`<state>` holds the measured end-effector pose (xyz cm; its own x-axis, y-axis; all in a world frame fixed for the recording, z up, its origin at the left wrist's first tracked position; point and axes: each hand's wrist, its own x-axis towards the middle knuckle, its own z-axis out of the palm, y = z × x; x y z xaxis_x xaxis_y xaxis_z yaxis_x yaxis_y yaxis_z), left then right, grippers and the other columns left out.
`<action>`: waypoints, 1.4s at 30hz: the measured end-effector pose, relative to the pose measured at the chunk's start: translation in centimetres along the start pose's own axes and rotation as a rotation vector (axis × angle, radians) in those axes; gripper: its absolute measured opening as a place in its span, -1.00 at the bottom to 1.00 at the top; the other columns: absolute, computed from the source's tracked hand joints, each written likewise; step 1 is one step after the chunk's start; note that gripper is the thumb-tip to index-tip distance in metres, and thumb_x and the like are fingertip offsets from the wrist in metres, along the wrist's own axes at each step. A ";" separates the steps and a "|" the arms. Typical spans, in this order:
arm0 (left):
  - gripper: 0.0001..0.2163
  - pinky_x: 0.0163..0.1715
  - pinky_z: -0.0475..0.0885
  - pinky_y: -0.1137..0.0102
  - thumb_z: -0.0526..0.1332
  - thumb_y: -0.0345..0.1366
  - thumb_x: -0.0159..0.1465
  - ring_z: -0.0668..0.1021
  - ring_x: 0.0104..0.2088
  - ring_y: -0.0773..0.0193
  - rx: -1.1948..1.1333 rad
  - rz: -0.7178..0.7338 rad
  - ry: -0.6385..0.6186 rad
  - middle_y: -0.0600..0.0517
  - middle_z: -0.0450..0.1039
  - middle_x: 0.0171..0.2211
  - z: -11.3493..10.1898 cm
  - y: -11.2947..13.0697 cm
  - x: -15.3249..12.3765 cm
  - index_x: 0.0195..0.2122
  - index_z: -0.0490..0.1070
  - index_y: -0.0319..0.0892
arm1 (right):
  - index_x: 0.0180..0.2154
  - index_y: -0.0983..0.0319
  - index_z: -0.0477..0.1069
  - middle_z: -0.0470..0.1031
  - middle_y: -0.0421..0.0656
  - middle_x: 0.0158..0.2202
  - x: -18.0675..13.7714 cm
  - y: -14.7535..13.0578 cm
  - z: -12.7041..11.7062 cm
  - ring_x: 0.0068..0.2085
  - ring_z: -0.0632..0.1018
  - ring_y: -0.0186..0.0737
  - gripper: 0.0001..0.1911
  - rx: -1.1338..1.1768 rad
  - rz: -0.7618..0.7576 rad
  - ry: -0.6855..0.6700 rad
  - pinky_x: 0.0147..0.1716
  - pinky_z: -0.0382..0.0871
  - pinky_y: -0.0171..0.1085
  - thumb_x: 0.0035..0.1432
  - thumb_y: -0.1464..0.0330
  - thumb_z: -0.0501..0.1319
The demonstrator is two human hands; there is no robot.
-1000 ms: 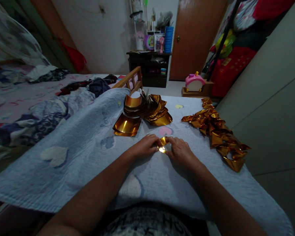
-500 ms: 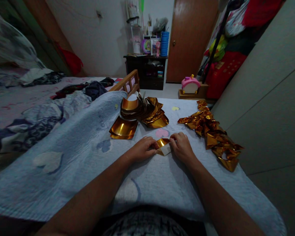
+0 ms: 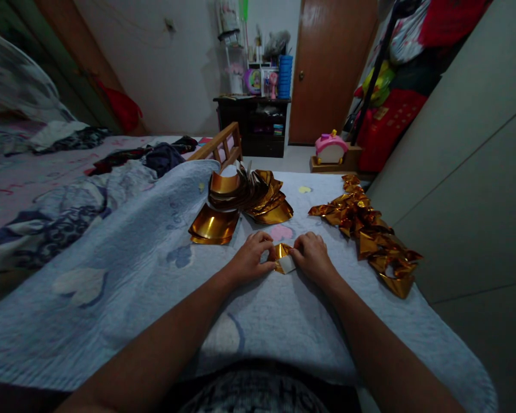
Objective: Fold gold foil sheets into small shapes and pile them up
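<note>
Between my hands lies a small, partly folded sheet of gold foil paper (image 3: pixel 287 264), with its pale back showing on the near side. My left hand (image 3: pixel 253 258) pinches its left edge between thumb and fingers. On the opposite side my right hand (image 3: pixel 313 256) grips the right edge, its fingers closed on the paper. Beyond my left hand, a fanned stack of flat gold foil sheets (image 3: pixel 215 223) rests on the blue quilt. A row of folded gold foil pieces (image 3: pixel 372 235) runs along the right side.
A light blue quilt (image 3: pixel 146 310) with heart shapes covers the surface. Behind it stands a wooden bed rail (image 3: pixel 217 143). A pink toy (image 3: pixel 331 149) sits on a box by the door (image 3: pixel 331 74). Grey cabinet panels (image 3: pixel 468 189) rise at the right; bedding (image 3: pixel 77 195) is on the left.
The foil paper looks more folded, its right side drawn inward. My right hand has moved slightly left, and my left fingers are raised a little. The view has shifted slightly.
</note>
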<state>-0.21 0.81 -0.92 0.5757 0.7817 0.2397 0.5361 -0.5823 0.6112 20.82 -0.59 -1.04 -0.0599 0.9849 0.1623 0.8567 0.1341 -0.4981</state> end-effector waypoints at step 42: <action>-0.68 -0.39 0.31 0.49 0.34 -0.25 0.18 0.45 -0.42 0.39 -0.884 -0.279 -0.019 0.16 0.37 -0.40 1.3 1.1 0.0 -0.10 0.29 -0.11 | -0.20 0.20 0.43 0.43 -0.28 -0.47 -0.5 -1.1 -0.2 -0.49 0.38 -0.33 -0.78 0.778 0.006 -0.225 -0.51 0.21 -0.36 0.09 0.27 0.22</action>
<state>1.18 -0.09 -1.21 0.5108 0.8596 -0.0100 -0.0043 0.0142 0.9999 20.07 -1.30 -0.39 -0.2289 0.9731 0.0242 0.2600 0.0851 -0.9618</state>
